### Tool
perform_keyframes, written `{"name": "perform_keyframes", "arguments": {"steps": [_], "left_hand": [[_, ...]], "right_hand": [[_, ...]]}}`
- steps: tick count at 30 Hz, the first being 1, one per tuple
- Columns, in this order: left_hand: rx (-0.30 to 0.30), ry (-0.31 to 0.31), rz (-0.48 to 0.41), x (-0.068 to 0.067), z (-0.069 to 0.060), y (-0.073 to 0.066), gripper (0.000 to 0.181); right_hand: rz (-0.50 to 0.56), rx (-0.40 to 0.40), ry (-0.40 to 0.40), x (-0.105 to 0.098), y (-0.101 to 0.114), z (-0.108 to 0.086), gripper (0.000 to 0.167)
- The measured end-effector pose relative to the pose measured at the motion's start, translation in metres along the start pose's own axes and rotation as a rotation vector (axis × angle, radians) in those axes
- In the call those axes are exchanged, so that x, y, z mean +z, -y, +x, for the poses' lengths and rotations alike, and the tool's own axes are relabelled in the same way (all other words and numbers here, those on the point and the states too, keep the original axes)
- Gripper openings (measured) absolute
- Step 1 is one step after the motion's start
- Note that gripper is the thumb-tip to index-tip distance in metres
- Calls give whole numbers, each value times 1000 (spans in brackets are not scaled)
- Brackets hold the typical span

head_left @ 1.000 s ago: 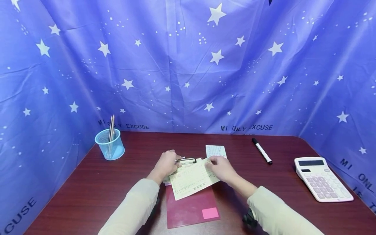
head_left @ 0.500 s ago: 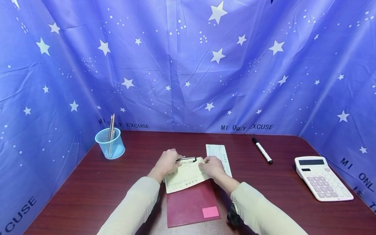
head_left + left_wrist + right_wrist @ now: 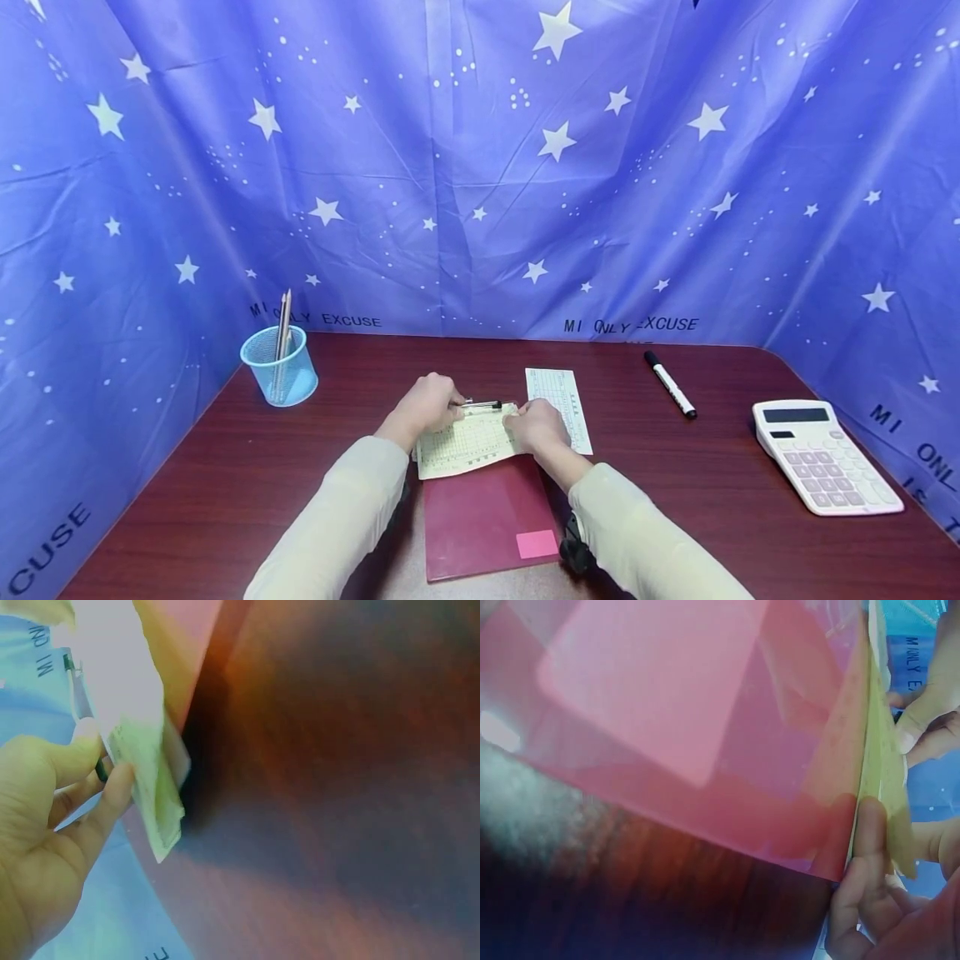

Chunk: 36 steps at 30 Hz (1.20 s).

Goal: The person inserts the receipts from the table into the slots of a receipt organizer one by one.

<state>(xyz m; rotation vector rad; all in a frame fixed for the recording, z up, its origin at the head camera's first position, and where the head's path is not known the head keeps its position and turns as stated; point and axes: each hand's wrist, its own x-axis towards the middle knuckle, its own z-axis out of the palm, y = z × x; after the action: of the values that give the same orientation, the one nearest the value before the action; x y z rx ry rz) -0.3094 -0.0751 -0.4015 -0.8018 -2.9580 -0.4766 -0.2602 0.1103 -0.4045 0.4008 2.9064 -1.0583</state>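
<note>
A maroon clipboard lies in front of me, a pink label in its near right corner. Pale yellow printed forms cover its upper part below the metal clip. At the clip's left end, my left hand grips it, fingers against the sheets' edge in the left wrist view. My right hand pinches the forms' upper right corner; in the right wrist view its fingers reach between clipboard and yellow sheet. The fingers hide parts of the clip and the top edge of the forms.
A white printed slip lies behind the right hand. Farther right are a black-capped marker and a white calculator. A blue mesh cup with pencils stands at the left. A blue star-patterned curtain surrounds the table.
The right hand has moved left and slightly toward the clip with the yellow form, which now lies straighter over the clipboard. More of the white slip shows. The left hand stays at the clip.
</note>
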Motion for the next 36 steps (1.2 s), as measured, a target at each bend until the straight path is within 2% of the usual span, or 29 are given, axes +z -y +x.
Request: {"name": "perform_keyframes", "arguments": {"steps": [8,13,23,31,34,36], "left_hand": [[-12,70,14,-6,5,-1,13],[-10,77,15,-8,5,-3,14],[28,7,16,-5,0,-3,14],[7,-26,5,3,-5,-3,13],[8,-56,16,7,-7,-1,15],[3,-73,16,9,-9,-1,17]], "right_hand": [[-37,23,-39,4,2,3,25],[-81,29,-59,8,6,4,30],[-94,38,-67,15,8,4,33],[-100,39,-57,14,8,3,33],[-74,17,-45,10,7,3,35],[-20,-20,-32,7,5,3,34]]}}
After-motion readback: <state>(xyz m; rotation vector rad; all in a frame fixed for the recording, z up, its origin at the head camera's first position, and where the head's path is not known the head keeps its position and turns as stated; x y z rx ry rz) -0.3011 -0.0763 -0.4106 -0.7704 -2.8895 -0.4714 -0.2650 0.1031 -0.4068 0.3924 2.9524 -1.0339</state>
